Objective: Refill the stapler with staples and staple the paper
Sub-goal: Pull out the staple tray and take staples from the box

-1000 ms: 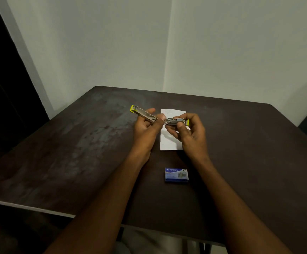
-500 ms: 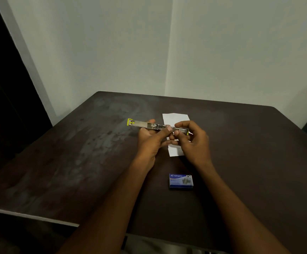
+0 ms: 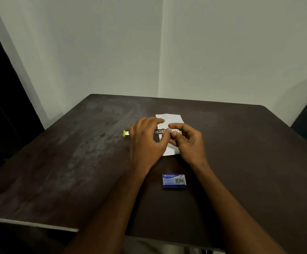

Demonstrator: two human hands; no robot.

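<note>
Both hands have lowered the opened stapler (image 3: pixel 160 132) from its earlier tilt to lie level over the paper (image 3: pixel 171 119): left hand (image 3: pixel 146 142) gripping its middle, right hand (image 3: pixel 187 142) pinching its yellow-tipped end. Staple box (image 3: pixel 174 181) sits shut on the surface (image 3: pixel 75 162), so loading likely remains.
</note>
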